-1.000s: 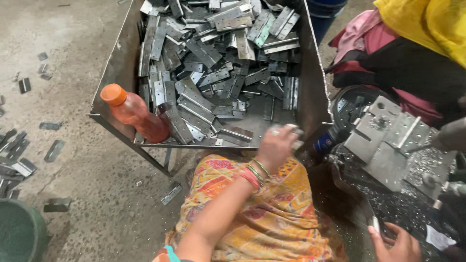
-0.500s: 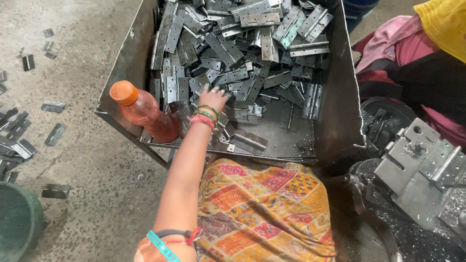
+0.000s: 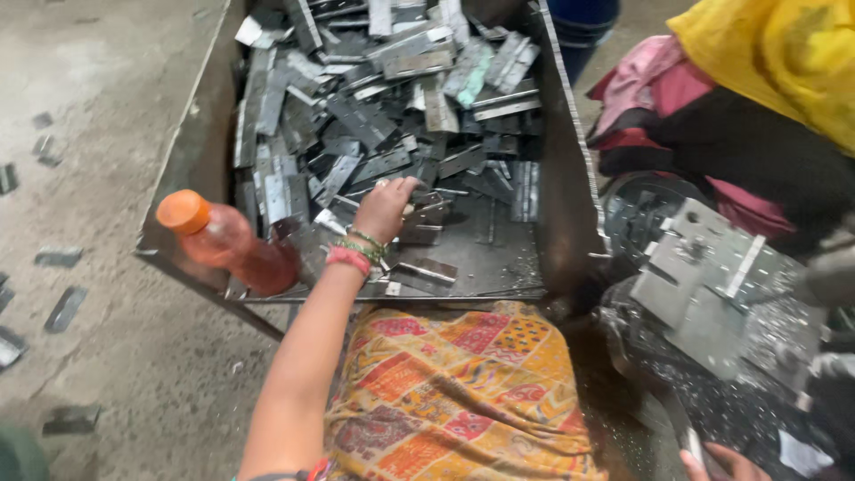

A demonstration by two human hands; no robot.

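One left hand [image 3: 385,209] reaches into the metal hinges [image 3: 383,116], fingers' grip unclear; right hand [image 3: 726,463] cut off

We are reaching our left hand [image 3: 385,209] deeper into the metal tray [image 3: 563,178] — a second ago it was hovering at the near edge toward the right corner, half a second ago it was over the pieces beside the orange-capped bottle [image 3: 227,245]. Now the fingers are pressing down among the flat metal hinges [image 3: 356,116] near the tray's middle, at the foot of the pile. Our right hand [image 3: 726,461] — out of sight half a second ago — is showing again at the lower right, though we cannot tell what it is gripping.
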